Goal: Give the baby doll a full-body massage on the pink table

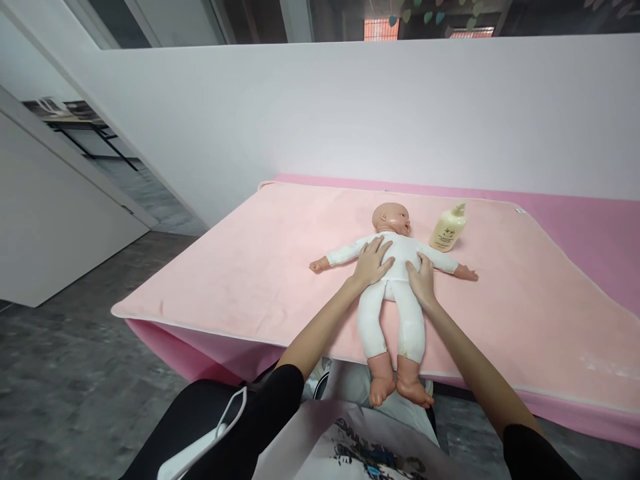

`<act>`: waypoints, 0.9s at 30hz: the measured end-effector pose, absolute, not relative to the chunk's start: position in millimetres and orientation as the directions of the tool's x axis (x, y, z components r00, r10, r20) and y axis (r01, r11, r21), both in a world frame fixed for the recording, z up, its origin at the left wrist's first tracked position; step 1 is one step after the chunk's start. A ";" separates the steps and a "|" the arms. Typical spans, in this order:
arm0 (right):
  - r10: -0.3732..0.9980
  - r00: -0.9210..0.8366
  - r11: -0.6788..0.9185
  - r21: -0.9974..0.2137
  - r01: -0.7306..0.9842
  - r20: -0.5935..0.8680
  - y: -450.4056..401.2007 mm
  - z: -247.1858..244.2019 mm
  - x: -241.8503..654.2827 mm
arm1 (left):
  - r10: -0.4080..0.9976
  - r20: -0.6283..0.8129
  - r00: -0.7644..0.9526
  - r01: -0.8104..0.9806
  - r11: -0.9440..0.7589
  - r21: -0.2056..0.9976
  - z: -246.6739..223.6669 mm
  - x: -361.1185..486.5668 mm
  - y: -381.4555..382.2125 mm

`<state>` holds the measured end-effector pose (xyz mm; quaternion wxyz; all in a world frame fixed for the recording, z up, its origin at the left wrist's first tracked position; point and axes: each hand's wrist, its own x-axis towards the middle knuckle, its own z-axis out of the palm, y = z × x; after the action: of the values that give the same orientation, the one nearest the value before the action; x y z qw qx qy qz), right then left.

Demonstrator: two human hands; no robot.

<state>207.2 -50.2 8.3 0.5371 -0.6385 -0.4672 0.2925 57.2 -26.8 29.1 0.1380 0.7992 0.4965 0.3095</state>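
Note:
A baby doll point(400, 257) with a white cloth body lies on its back on a pink mat point(240, 267), its head turned to the right and its arms spread. Its feet reach past the mat's front edge. My left hand point(373, 263) rests on the left side of the doll's torso, fingers apart. On the other side of the torso lies my right hand point(423, 279), its thumb on the belly and its fingers beside the waist. A pale yellow pump bottle point(448, 229) stands just beyond the doll's right-side arm.
Pink cloth point(590, 233) shows under the mat, against a white wall point(350, 113) behind the table. A white door point(55, 220) is at the left. A white device point(193, 453) with a strap lies at bottom left.

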 end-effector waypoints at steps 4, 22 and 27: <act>0.893 0.308 0.069 -0.774 0.629 0.329 -36.3 14.9 205.6 | 0.874 0.397 0.282 0.670 -0.475 0.571 17.7 51.4 -19.5; 0.886 0.455 -0.084 -0.934 0.347 0.089 84.7 16.7 203.8 | 0.937 0.349 0.020 0.807 -0.221 0.548 75.8 95.5 41.4; 0.898 0.434 -0.100 -0.922 0.373 0.078 84.5 27.7 201.1 | 0.940 0.335 -0.064 0.744 -0.178 0.644 69.4 111.3 54.4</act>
<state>201.1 84.5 27.7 0.4888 -0.6914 -0.4594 0.2683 111.3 54.4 69.4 0.1318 0.6711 0.6273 0.3724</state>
